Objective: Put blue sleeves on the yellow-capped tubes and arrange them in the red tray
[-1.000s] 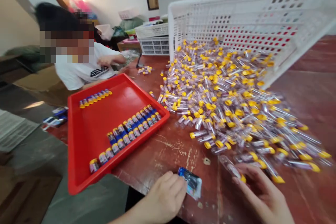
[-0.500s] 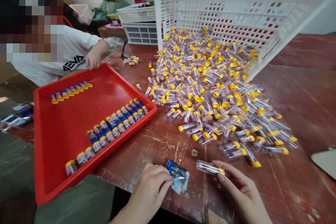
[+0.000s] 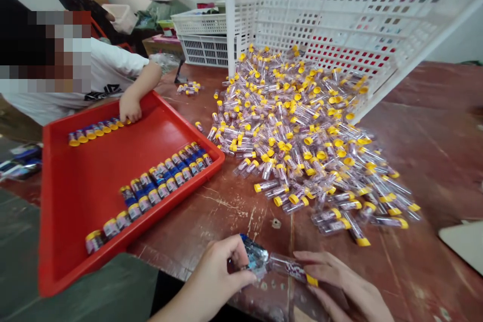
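We pinch a shiny packet (image 3: 257,255) between our left fingers (image 3: 234,246) over the counter (image 3: 426,161); our right fingers (image 3: 324,259) grip a yellow-capped clear tube (image 3: 286,266), its far end right at the packet. Similar tubes (image 3: 298,151) lie heaped beyond.

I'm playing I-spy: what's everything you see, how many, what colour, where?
table: one, red-brown, centre and right
loose tubes: uncountable, clear, yellow-capped, on table
basket: one, white, behind loose tubes
tray: one, red, left
tray tubes: many, blue, yellow-capped, in tray
tube cluster: one, yellow-capped, beyond tray
packets: several, blue-white, far left
crates: two, white, background
flat thing: one, pale, right edge
co-worker: one, white shirt, beyond tray
held packet: one, blue-silver, left hand
held tube: one, clear, yellow-capped, right hand
left hand: one, bare, lower centre
right hand: one, bare, lower right
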{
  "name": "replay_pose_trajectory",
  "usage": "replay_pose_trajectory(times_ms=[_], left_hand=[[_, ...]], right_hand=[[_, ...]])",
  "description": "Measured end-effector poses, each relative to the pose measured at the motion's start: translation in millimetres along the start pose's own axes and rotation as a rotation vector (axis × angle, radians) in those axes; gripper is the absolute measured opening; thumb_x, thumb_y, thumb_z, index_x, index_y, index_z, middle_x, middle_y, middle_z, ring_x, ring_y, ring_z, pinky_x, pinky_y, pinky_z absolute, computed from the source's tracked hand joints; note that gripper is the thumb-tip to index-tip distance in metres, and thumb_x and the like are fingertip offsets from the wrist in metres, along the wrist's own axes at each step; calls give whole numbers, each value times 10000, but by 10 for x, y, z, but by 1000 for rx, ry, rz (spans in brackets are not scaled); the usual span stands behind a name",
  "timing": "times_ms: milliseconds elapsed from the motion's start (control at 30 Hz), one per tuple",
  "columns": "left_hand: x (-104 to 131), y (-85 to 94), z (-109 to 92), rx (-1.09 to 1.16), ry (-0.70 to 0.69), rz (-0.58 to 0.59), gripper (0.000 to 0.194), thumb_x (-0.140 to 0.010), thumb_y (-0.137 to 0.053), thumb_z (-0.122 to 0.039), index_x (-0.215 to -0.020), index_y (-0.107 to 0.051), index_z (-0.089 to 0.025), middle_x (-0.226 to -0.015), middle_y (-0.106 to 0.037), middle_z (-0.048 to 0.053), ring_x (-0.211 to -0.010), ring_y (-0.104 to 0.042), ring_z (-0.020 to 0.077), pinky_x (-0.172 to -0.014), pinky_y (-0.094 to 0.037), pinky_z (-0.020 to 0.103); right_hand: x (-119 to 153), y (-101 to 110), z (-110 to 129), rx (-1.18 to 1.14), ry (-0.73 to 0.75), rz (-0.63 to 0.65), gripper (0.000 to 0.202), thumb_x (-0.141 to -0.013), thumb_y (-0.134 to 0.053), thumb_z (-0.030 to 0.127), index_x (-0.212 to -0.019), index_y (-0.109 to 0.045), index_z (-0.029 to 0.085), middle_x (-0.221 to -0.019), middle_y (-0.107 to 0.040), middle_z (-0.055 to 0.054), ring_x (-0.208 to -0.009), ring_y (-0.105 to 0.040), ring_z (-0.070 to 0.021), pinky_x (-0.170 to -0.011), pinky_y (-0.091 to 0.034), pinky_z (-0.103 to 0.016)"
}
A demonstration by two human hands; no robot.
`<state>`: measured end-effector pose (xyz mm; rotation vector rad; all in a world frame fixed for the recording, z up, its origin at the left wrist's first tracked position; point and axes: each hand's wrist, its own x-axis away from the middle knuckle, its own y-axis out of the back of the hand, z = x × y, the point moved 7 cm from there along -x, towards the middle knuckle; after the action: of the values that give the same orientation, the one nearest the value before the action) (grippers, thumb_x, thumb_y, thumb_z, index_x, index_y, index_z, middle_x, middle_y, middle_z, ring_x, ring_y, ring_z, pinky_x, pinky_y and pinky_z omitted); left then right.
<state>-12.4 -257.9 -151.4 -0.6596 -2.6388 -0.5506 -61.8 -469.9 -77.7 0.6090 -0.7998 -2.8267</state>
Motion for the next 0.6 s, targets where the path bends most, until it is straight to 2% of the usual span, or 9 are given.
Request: replay_pose_trajectory(times_ms=[133, 267, 367, 467, 533, 600], left_hand=[[25, -31, -102, 32, -46, 92, 135, -709, -708, -197, -840, -739, -210, -753, -657, -20, -720, -575, 132, -683, -399, 226], [106, -55, -238, 75, -185, 96, 200, -850, -595, -246, -944, -770, -264, -941, -707, 14, -884, -633, 159, -822, -452, 263], [148, -86, -192, 10, -148, 52, 243, -799, -678, -232, -1016, -755, -309, -1030, -712, 5, -961, -636, 190, -873, -470, 303], [175, -115, -163, -72, -120, 29, 368, -673, -769, -137, -986, -759, -330, -1027, -717, -13, -968, -638, 211, -906, -470, 337], [193, -112, -187, -85, -150, 10, 358, -676, -751, -123, -975, -762, -318, -1018, -720, -4, -972, -636, 219, -929, -467, 360], [204, -111, -183, -49, -147, 6, 320, -698, -723, -151, -984, -763, -289, -1006, -721, 19, -955, -636, 222, -918, -480, 367]], right_hand=[[-15, -12, -62, -73, -66, 49, 391, -824, -688, 127, -1140, -661, 355, -1087, -744, 1, -972, -721, -174, -843, -586, -206], [-4, -71, -221, -213, -228, -57, 312, -796, -725, 155, -1053, -727, 331, -1004, -758, -14, -923, -732, -176, -798, -581, -173], [38, -201, -298, -313, -299, -132, 308, -769, -740, 140, -1013, -758, 327, -998, -744, -37, -902, -728, -177, -751, -579, -157], [134, -477, -399, -574, -418, -109, 266, -825, -706, 201, -1049, -761, 335, -1085, -691, -61, -818, -717, -166, -659, -595, -188], [219, -709, -467, -849, -522, -72, 217, -894, -636, 268, -1065, -759, 321, -1149, -642, -67, -682, -698, -123, -575, -593, -197], [298, -921, -514, -1095, -630, -39, 178, -896, -640, 282, -1025, -763, 287, -1125, -617, -44, -570, -660, -71, -509, -573, -174]])
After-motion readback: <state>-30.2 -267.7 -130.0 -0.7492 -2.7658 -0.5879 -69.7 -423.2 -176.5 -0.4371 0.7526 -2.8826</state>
